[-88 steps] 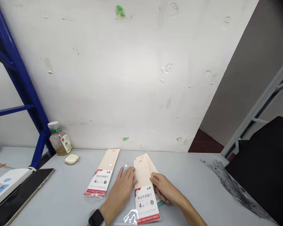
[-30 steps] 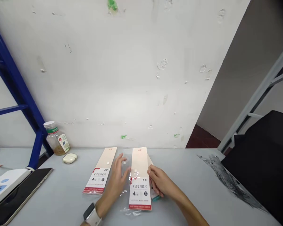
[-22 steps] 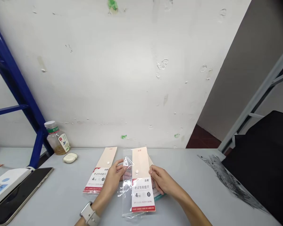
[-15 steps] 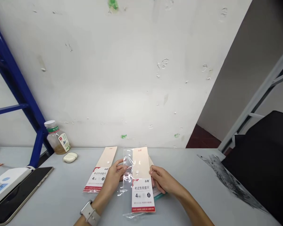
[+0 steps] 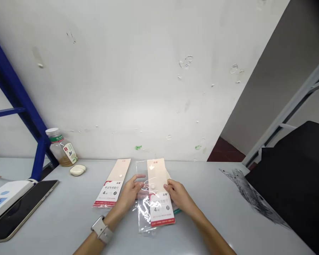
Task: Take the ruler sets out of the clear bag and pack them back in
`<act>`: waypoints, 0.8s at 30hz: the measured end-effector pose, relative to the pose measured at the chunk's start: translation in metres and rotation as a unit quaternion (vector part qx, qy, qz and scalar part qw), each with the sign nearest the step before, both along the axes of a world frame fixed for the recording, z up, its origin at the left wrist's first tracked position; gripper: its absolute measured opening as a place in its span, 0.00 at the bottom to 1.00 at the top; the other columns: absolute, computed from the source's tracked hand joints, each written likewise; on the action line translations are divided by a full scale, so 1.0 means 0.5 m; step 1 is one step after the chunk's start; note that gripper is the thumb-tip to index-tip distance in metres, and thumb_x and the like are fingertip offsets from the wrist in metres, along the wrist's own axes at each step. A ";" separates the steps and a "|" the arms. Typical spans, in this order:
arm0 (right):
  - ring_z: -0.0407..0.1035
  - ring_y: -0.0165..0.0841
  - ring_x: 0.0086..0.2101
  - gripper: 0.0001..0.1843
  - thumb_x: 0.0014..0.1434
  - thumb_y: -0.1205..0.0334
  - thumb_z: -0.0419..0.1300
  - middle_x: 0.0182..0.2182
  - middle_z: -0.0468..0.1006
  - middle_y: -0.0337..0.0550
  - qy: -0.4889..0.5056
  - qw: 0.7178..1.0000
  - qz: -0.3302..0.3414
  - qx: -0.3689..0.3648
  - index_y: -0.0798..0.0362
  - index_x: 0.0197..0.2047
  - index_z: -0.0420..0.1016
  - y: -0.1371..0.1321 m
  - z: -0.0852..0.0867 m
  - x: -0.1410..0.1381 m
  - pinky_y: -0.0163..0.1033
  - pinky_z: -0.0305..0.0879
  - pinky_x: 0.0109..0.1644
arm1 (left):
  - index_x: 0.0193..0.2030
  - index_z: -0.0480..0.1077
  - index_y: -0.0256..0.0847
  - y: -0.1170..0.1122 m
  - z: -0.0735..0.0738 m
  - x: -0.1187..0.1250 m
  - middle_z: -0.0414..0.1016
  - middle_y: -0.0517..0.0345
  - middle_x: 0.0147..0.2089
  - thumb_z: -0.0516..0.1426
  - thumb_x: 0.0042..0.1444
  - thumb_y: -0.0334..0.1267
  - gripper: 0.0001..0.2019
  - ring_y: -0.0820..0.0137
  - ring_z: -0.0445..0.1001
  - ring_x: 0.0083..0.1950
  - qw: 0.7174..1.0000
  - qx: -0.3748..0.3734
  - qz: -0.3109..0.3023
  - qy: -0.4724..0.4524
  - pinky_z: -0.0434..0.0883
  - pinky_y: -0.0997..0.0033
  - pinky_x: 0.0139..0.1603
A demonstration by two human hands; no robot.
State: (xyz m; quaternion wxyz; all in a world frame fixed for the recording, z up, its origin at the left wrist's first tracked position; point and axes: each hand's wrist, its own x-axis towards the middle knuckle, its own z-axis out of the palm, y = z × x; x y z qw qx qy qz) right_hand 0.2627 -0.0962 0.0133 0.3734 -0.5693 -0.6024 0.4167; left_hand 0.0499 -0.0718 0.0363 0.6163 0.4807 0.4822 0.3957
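My left hand (image 5: 129, 197) pinches the left edge of a clear plastic sleeve (image 5: 143, 212) lying on the grey table (image 5: 207, 209). My right hand (image 5: 178, 197) grips the right edge of a tall cream card with a red-and-white printed label (image 5: 159, 198), which lies partly over or in the sleeve. Under the right hand more cards show, one with a teal edge (image 5: 177, 211). A second packaged card (image 5: 113, 183) lies flat just left of my left hand. A watch sits on my left wrist.
At the back left stand a small bottle (image 5: 60, 150) and a pale oval case (image 5: 77, 170). A dark tablet (image 5: 18, 211) and a white-blue device (image 5: 1, 194) lie at the left by a blue rack post (image 5: 41, 159). Black material (image 5: 289, 177) covers the right.
My left hand left the card and took hold of the clear sleeve beside it. The card and sleeve slid slightly nearer the wall while my right hand kept its grip; the view tilted down.
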 end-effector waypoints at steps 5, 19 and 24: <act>0.49 0.26 0.22 0.17 0.58 0.52 0.52 0.19 0.54 0.30 -0.006 1.000 -0.004 -0.012 0.49 0.24 0.51 0.001 0.005 0.014 0.32 0.45 0.24 | 0.51 0.66 0.39 0.004 0.003 -0.001 0.80 0.54 0.35 0.61 0.57 0.41 0.17 0.63 0.82 0.33 1.000 -0.005 -0.009 0.006 0.79 0.63 0.38; 0.48 0.23 0.16 0.21 0.56 0.47 0.57 0.14 0.55 0.27 0.051 0.996 0.015 -0.066 0.48 0.23 0.52 -0.004 0.011 -0.002 0.31 0.45 0.19 | 0.49 0.68 0.40 0.001 0.001 0.000 0.79 0.59 0.31 0.66 0.47 0.50 0.25 0.65 0.79 0.29 1.000 -0.002 -0.025 -0.013 0.73 0.69 0.30; 0.61 0.26 0.14 0.19 0.54 0.44 0.59 0.14 0.71 0.32 0.092 0.990 0.031 -0.104 0.51 0.27 0.64 0.003 0.016 0.011 0.32 0.56 0.19 | 0.49 0.67 0.40 0.002 0.005 -0.007 0.79 0.58 0.32 0.70 0.43 0.45 0.28 0.63 0.80 0.35 0.998 -0.049 -0.026 -0.031 0.76 0.65 0.39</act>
